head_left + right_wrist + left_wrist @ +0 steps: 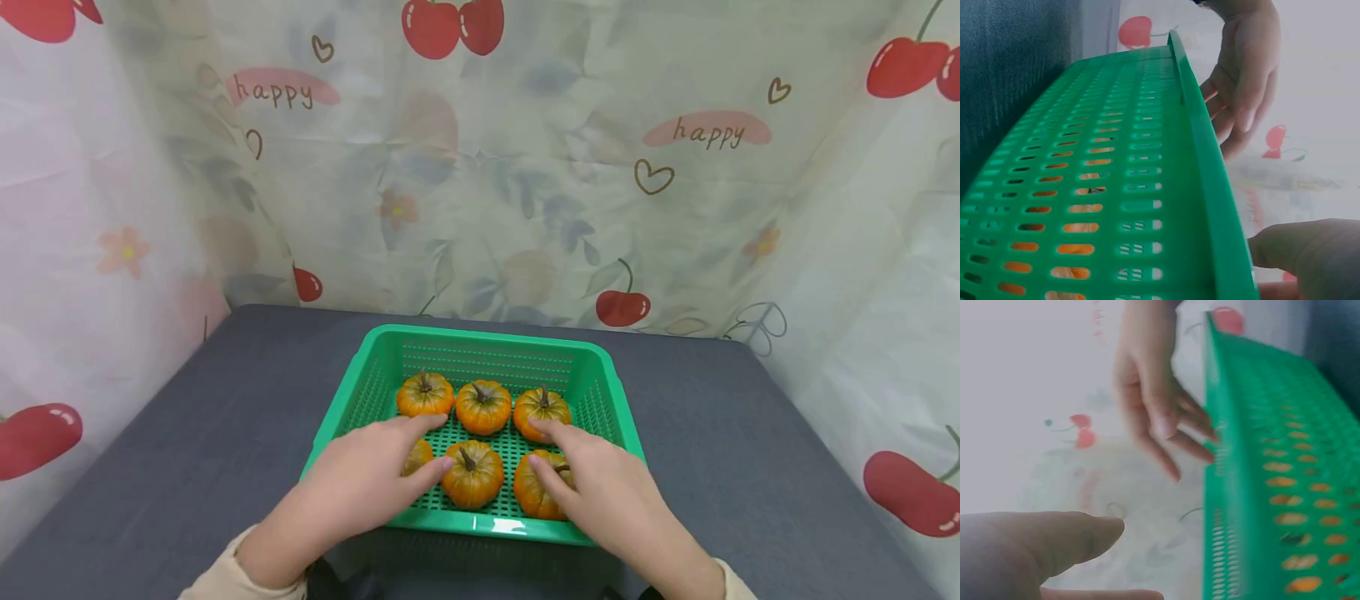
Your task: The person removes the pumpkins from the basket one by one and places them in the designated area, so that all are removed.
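The left hand [367,473] and right hand [611,487] extend over a green perforated plastic basket [487,336] on a dark grey counter [735,442], fingers spread, gripping nothing. Six small ribbed orange pumpkins [474,482] sit inside in two rows. Caution: a brushing thumb may roll one into its neighbour.

The printed backdrop [480,200] reads "happy" twice: on a left pink patch [283,87] and a right pink patch [707,129]
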A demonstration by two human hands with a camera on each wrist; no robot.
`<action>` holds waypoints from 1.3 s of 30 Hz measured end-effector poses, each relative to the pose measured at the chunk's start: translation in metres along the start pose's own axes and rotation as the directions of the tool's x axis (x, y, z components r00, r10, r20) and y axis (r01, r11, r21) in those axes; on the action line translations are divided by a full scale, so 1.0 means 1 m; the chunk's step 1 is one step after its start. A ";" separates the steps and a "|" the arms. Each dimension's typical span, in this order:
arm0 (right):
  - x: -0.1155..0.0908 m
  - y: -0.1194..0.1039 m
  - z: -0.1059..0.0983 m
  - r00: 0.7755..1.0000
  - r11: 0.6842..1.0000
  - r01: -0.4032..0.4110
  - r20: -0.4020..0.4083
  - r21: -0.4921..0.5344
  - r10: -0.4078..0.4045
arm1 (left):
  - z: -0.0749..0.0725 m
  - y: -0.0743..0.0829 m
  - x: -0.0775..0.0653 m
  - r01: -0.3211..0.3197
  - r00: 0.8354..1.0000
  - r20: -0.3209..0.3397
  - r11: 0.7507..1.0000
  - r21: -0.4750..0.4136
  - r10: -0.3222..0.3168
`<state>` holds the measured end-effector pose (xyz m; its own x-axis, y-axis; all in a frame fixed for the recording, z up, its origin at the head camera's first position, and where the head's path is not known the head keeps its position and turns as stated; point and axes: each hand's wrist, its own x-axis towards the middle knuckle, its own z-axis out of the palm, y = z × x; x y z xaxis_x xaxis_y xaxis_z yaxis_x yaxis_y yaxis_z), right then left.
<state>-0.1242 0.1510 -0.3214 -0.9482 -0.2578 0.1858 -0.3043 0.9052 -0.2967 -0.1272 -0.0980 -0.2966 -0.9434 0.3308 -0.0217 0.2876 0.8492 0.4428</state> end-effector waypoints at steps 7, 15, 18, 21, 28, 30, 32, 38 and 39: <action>0.000 0.003 -0.006 0.995 0.996 -0.001 -0.098 0.091 0.010 | -0.032 -0.017 -0.008 -0.008 1.000 -0.031 0.995 -0.104 0.005; -0.001 0.014 -0.005 0.977 0.971 0.081 -0.211 0.226 -0.032 | -0.059 -0.048 -0.010 -0.032 0.999 -0.037 0.968 -0.248 0.024; 0.000 0.018 -0.002 0.972 0.961 0.113 -0.231 0.253 -0.054 | -0.064 -0.061 -0.007 -0.043 0.999 -0.040 0.952 -0.303 0.032; 0.001 0.021 0.000 0.971 0.952 0.129 -0.228 0.277 -0.065 | -0.066 -0.072 -0.004 -0.061 0.998 -0.055 0.934 -0.351 0.044; 0.004 0.025 0.004 0.989 0.932 0.106 -0.137 0.347 -0.061 | -0.069 -0.098 0.006 -0.052 0.998 -0.044 0.905 -0.423 0.036; 0.006 0.026 0.005 0.992 0.929 0.093 -0.109 0.359 -0.057 | -0.069 -0.106 0.009 -0.047 0.999 -0.029 0.894 -0.445 0.038; 0.007 0.026 0.006 0.995 0.927 0.081 -0.086 0.366 -0.053 | -0.069 -0.113 0.012 -0.042 0.999 -0.010 0.880 -0.474 0.042; 0.010 0.028 0.008 1.000 0.924 0.024 0.002 0.382 -0.026 | -0.066 -0.132 0.020 -0.020 0.997 0.046 0.833 -0.553 0.054; 0.010 0.028 0.009 1.000 0.923 0.012 0.018 0.385 -0.020 | -0.065 -0.135 0.021 -0.018 0.997 0.052 0.825 -0.565 0.058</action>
<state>-0.1431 0.1704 -0.3357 -0.9432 -0.2822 0.1752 -0.3275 0.7022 -0.6321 -0.1971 -0.2324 -0.2982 -0.9154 0.4003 -0.0425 0.1614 0.4616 0.8723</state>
